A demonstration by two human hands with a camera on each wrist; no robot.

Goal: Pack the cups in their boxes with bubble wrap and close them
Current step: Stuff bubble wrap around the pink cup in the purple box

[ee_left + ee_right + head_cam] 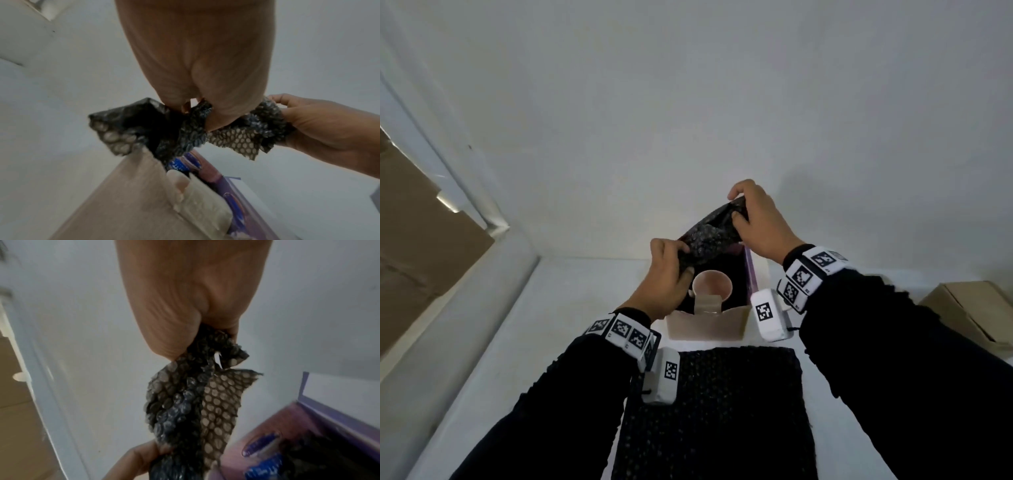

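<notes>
2 hands: both hold 1 crumpled piece of black bubble wrap (pixel 710 236) up above the open box (pixel 709 325).
Left hand (pixel 667 277): its fingers pinch the near left end of the wrap.
Right hand (pixel 756 219): its fingers pinch the far right end.
Cup (pixel 711 286): it stands inside the box, mouth up, under the wrap.
Flat bubble wrap sheet (pixel 714 411): it lies on the white table (pixel 493 370), near the box.
Brown box (pixel 972 308): it sits far off to the right.
</notes>
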